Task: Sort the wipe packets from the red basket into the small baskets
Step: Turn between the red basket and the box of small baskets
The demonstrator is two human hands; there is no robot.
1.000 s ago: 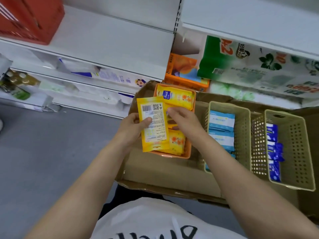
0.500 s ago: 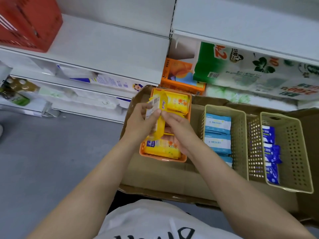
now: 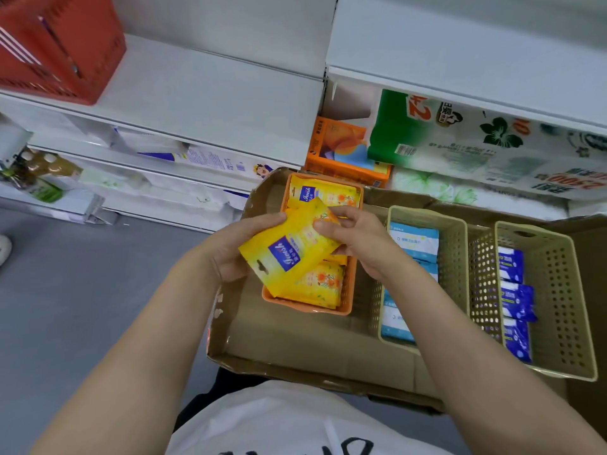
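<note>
I am seeing even, bright indoor light falling from overhead, with no hard shadows; only a soft shade is lying inside the cardboard box [image 3: 295, 339] and under the white shelves [image 3: 203, 93]. The wide lens is bending the shelf edges into curves toward the frame borders. The red basket [image 3: 59, 44] at the corner is looking smeared, and the far packaging print is reading soft and slightly blurred throughout.

Both hands [image 3: 230, 254] [image 3: 358, 244] closed, forearms converging.
</note>
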